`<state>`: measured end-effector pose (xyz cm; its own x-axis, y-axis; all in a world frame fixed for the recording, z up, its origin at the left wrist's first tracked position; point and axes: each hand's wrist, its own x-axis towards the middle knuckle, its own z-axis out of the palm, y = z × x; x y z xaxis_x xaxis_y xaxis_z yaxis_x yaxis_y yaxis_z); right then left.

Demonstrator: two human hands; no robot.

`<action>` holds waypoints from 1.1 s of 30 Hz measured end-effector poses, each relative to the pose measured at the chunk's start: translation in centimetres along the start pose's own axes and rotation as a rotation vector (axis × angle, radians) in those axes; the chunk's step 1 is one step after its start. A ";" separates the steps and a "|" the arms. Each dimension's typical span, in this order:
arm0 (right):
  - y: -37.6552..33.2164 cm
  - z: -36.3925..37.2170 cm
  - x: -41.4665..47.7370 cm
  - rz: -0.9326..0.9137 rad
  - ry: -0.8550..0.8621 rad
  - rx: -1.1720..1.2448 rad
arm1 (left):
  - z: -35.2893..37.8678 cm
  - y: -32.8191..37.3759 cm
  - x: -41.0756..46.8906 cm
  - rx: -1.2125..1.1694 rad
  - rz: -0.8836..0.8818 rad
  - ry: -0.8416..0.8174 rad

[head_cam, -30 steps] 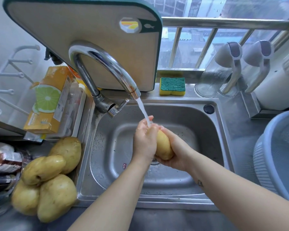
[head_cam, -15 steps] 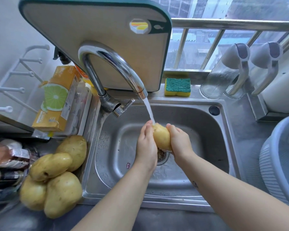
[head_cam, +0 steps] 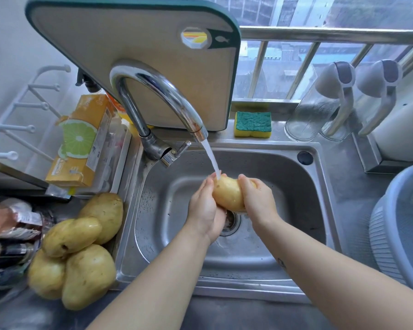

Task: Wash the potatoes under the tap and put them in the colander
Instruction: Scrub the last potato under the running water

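Steel forms the sink [head_cam: 296,234], and above its drain [head_cam: 232,222] one potato [head_cam: 227,195] is held in the air between both hands. The potato's long axis is seen to run from far to near and slightly rightward. Its far end is raised toward the tap [head_cam: 153,91] and its near end is lowered over the drain. The far end is struck by the water [head_cam: 210,158], which falls slantwise from the spout. The left hand [head_cam: 204,210] is cupped beneath and along the potato's left side, with its fingers [head_cam: 209,184] laid close together up that side. The right hand [head_cam: 259,202] is closed over the right side, its fingers [head_cam: 246,183] curled round the upper end. The potato is thus clamped from both sides.

Four more potatoes [head_cam: 81,248] are piled on the desk [head_cam: 348,191] just left of the sink, touching one another. Most of them are laid with their long axes slanting from near left to far right. At the right edge a grey-blue colander [head_cam: 383,236] is set on the desk, well apart from the held potato. Its inside is only partly shown. A green and yellow sponge [head_cam: 252,124] is laid behind the sink. A board [head_cam: 141,51] is leant upright behind the tap.
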<state>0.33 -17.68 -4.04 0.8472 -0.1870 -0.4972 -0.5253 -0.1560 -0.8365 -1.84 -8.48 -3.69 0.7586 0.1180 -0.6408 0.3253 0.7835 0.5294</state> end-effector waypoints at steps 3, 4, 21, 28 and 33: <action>0.3 0.0 0.0 0.033 -0.021 0.024 | -0.3 0.1 -0.4 0.014 -0.008 -0.038; 0.3 0.0 0.0 0.046 -0.025 0.033 | -0.4 0.0 -0.5 0.076 0.004 -0.063; 0.3 -1.0 -0.7 0.230 -0.280 0.294 | 0.8 0.4 1.1 0.052 0.112 0.178; -1.1 -0.9 -0.6 0.316 -0.315 0.187 | 0.5 0.6 0.8 0.209 0.178 0.172; -1.8 -0.6 0.2 -0.280 -0.235 -0.175 | -0.6 1.5 -1.1 0.403 0.009 -0.053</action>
<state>1.44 -18.02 -2.48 0.9437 0.1100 -0.3121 -0.2602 -0.3359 -0.9052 -2.51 -7.02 -2.55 0.7869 0.0836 -0.6114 0.5062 0.4792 0.7170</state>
